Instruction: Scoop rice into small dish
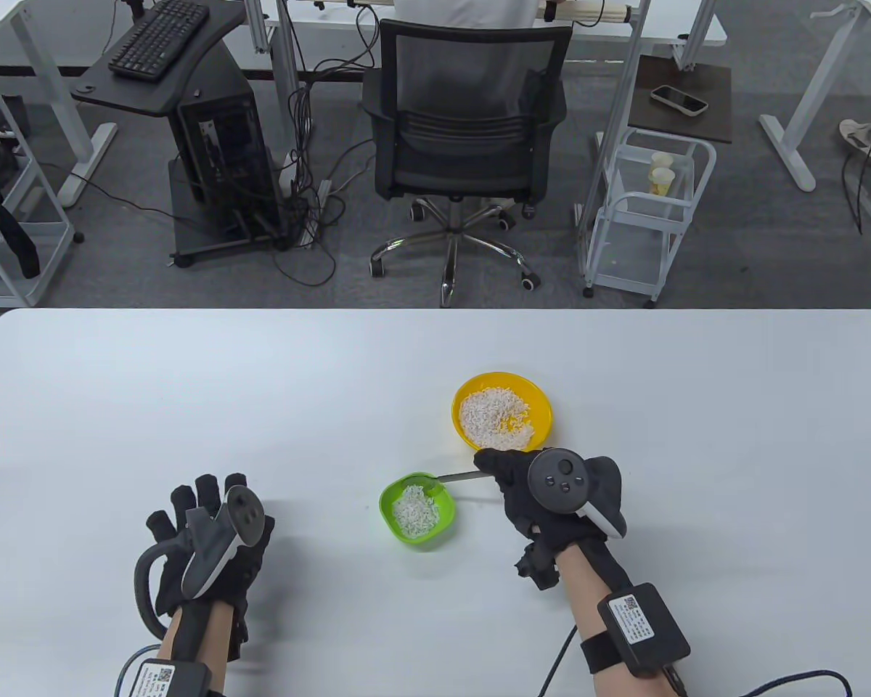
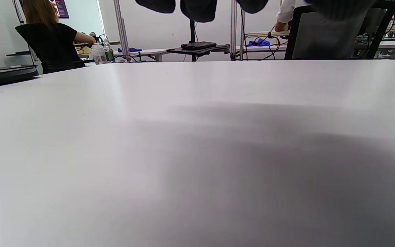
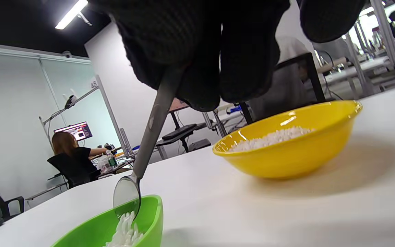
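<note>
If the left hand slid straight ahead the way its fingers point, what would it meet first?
Nothing, apparently: ahead of the left hand lies only bare white table to its far edge; the small green dish sits off to the right.

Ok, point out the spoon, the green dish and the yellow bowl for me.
spoon (image 3: 151, 128): right wrist view, middle of the handle.
green dish (image 1: 390, 501): table view, left rim.
yellow bowl (image 3: 297, 154): right wrist view, outer wall.
</note>
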Available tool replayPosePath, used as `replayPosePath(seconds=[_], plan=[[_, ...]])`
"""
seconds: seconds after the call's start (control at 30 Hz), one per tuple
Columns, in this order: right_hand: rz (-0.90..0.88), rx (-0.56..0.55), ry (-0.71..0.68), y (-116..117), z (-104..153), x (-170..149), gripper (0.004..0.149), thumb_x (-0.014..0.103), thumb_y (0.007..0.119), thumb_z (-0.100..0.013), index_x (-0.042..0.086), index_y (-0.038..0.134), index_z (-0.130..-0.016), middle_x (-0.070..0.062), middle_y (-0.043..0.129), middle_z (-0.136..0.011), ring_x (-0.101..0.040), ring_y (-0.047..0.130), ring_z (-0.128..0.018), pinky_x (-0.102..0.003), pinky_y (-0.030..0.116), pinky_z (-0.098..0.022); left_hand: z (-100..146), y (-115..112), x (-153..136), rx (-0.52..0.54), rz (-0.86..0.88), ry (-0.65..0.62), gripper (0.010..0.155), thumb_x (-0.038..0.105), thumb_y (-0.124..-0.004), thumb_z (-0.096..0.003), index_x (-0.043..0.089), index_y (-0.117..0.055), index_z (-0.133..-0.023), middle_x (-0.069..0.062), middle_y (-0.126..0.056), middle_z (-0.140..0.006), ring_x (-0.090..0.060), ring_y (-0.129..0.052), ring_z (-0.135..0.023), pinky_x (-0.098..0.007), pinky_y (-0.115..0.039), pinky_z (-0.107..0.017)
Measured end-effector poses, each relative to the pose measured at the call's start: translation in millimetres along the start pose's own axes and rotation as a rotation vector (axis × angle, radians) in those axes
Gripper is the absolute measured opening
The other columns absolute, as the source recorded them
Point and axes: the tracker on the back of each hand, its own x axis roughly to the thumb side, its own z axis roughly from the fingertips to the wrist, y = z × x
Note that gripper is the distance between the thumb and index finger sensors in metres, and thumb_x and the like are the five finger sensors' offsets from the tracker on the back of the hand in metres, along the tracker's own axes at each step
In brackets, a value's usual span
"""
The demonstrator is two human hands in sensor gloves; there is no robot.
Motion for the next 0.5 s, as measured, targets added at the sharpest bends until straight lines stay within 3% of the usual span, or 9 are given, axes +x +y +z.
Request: replayPosePath(seconds=[0.13, 0.27, 0.4, 0.5], plan=[[0.131, -0.038, -0.101, 0.0, 2.8, 9.8, 0.041, 0.018, 0.075, -0.052, 0.027, 0.083, -0.090, -0.004, 0.097, -0.086, -0.036, 0.093, -0.067, -0.073, 0.055, -0.067, -0.5, -1.2, 1.0, -0.005, -0.010, 0.003, 0.073, 0.066, -0.060, -0.0461, 0.045, -0.035, -0.111, 0.006, -0.038, -0.127, -0.027, -0.036, -0.119, -0.061, -0.031, -0.084], [0.001, -0.171, -0.111, -11.9, 4.4, 10.2, 0.040, 0.017, 0.075, -0.051, 0.024, 0.085, -0.090, -0.008, 0.098, -0.084, -0.036, 0.094, -0.063, -0.072, 0.058, -0.066, -0.2, -0.7, 1.4, 0.000, -0.013, 0.001, 0.073, 0.066, -0.060, -0.0461, 0.044, -0.035, -0.111, 0.006, -0.038, -0.127, -0.028, -0.037, -0.119, -0.061, -0.031, -0.084], [0.010, -0.361, 0.003, -31.3, 11.1, -1.2, 0.040, 0.018, 0.077, -0.052, 0.021, 0.084, -0.091, -0.009, 0.100, -0.082, -0.035, 0.096, -0.060, -0.071, 0.059, -0.065, -0.2, -1.1, 1.5, -0.001, -0.013, 0.001, 0.073, 0.066, -0.060, -0.0461, 0.044, -0.035, -0.111, 0.006, -0.038, -0.127, -0.028, -0.037, -0.119, -0.061, -0.031, -0.084], [0.030, -0.432, 0.124, -38.2, 14.3, -17.4, 0.040, 0.019, 0.078, -0.052, 0.020, 0.084, -0.092, -0.010, 0.100, -0.083, -0.035, 0.097, -0.059, -0.071, 0.060, -0.065, 0.1, -0.8, 1.7, 0.002, -0.014, 0.002, 0.073, 0.066, -0.060, -0.0461, 0.044, -0.035, -0.111, 0.006, -0.038, -0.127, -0.027, -0.037, -0.119, -0.061, -0.031, -0.084]])
